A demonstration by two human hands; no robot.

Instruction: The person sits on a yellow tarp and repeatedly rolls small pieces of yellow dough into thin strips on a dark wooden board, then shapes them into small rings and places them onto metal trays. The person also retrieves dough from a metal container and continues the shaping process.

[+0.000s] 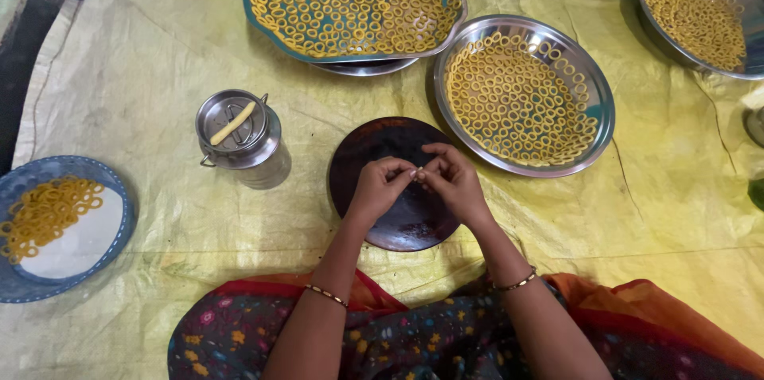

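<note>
pinching soft dough bit (419, 173) | left hand (380, 187), right hand (455, 181) grips closed | round dark board (374, 145)

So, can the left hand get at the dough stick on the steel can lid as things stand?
Probably yes. The dough stick lies uncovered on the steel can, left of the left hand, with only bare sheet between. But both hands are pinching a small dough bit, so the fingers are occupied.

Thin beaded bangles (328, 295) both wrists; dark floral dress (414, 340), orange trim.
</note>
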